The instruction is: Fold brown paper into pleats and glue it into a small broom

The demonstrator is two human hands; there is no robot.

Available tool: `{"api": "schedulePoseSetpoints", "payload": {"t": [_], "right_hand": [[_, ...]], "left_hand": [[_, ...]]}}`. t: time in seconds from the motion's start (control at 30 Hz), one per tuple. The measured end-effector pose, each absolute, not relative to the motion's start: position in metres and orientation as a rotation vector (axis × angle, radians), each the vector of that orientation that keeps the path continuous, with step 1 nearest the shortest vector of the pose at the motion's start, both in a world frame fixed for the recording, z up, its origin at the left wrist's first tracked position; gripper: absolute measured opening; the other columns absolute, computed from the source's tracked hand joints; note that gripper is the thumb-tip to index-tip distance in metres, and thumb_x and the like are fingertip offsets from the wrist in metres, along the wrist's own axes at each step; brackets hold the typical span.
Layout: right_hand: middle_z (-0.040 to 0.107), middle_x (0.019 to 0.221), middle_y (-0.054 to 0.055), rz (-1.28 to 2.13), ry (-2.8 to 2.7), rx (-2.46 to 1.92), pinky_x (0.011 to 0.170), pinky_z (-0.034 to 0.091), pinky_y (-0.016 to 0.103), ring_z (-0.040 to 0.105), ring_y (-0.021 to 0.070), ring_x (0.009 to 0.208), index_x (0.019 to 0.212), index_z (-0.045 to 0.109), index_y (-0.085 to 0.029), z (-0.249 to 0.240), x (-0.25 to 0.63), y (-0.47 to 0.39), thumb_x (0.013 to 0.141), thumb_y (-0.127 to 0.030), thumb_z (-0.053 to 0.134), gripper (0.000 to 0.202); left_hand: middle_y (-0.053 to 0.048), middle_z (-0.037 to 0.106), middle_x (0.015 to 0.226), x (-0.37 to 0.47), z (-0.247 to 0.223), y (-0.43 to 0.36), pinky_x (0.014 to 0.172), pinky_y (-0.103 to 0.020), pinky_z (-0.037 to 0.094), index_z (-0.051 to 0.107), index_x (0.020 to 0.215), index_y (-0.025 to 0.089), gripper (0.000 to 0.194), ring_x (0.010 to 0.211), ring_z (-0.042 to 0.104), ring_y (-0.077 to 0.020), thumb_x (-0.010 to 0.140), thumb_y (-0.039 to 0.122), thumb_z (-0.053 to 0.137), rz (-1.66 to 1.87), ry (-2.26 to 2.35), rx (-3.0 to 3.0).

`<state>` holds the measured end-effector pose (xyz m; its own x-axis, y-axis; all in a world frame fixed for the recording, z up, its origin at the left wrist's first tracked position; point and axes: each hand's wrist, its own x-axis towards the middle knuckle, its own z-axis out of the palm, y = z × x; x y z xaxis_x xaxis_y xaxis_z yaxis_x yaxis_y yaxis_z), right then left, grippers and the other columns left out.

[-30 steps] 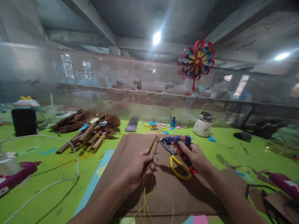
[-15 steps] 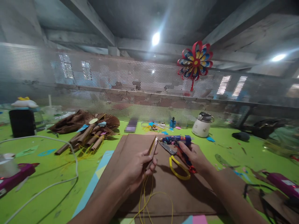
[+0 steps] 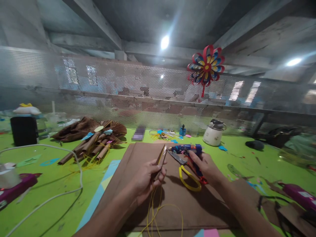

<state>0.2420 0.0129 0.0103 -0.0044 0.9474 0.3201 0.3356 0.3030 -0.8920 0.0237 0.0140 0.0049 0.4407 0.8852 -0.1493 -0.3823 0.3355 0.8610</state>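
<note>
My left hand [image 3: 149, 177] pinches a narrow folded strip of brown paper [image 3: 161, 158], which points up and away. Thin yellow string [image 3: 153, 210] hangs below that hand onto a large brown paper sheet [image 3: 118, 194]. Closed around the handle of a dark blue patterned glue gun [image 3: 189, 148] is my right hand [image 3: 203, 164]. The gun's nozzle points left, close to the upper end of the strip; whether they touch is too small to tell. Scissors with yellow handles [image 3: 182, 179] lie on the brown sheet beneath the gun.
On the green table [image 3: 56, 204], rolled brown paper tubes [image 3: 92, 144] lie left, beside a white cable [image 3: 81, 171] and a black phone-like object [image 3: 24, 131]. A white bottle [image 3: 212, 133] stands back right. A magenta power strip [image 3: 300, 196] lies right. A red flower ornament [image 3: 206, 67] hangs above.
The glue gun's nozzle has shifted very slightly to the right of the strip. Both hands keep nearly the same position and hold.
</note>
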Motion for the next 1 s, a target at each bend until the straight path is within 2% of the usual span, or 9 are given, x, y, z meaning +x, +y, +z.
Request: {"api": "schedulePoseSetpoints", "payload": {"t": [0.23,0.6,0.77,1.0], "right_hand": [[0.041,0.042,-0.001,0.839,-1.659,-1.225,0.044,0.026,0.025,0.036,0.009,0.042,0.047,0.042,-0.019,0.01,0.246,0.012,0.08,-0.068,0.045,0.059],[0.045,0.048,-0.001,0.942,-1.598,-1.166,0.043,0.027,0.024,0.038,0.0091,0.044,0.054,0.048,-0.017,0.009,0.251,0.011,0.079,-0.063,0.053,0.053],[0.052,0.055,0.001,0.926,-1.401,-1.083,0.045,0.033,0.023,0.043,0.0099,0.047,0.072,0.058,-0.013,0.007,0.256,0.016,0.079,-0.062,0.054,0.05],[0.056,0.058,0.003,0.958,-1.368,-1.093,0.048,0.042,0.025,0.05,0.0117,0.049,0.066,0.057,-0.014,0.005,0.247,0.019,0.071,-0.067,0.06,0.053]], "left_hand": [[-0.003,0.054,0.064,0.024,0.003,0.018,0.043,-0.017,0.021,0.057,0.1,0.007,0.028,0.051,0.044,-0.0057,0.073,0.014,0.061,0.918,0.676,0.858],[-0.002,0.054,0.066,0.021,0.002,0.02,0.042,-0.017,0.02,0.057,0.097,0.008,0.025,0.051,0.044,-0.0046,0.073,0.013,0.061,0.937,0.676,0.909],[-0.002,0.055,0.064,0.022,0.0,0.019,0.043,-0.018,0.021,0.056,0.102,0.008,0.029,0.051,0.044,-0.0055,0.074,0.013,0.059,0.931,0.684,0.887],[-0.003,0.055,0.065,0.024,-0.002,0.016,0.043,-0.018,0.021,0.058,0.101,0.007,0.027,0.05,0.043,-0.0052,0.076,0.017,0.062,0.892,0.657,0.95]]}}
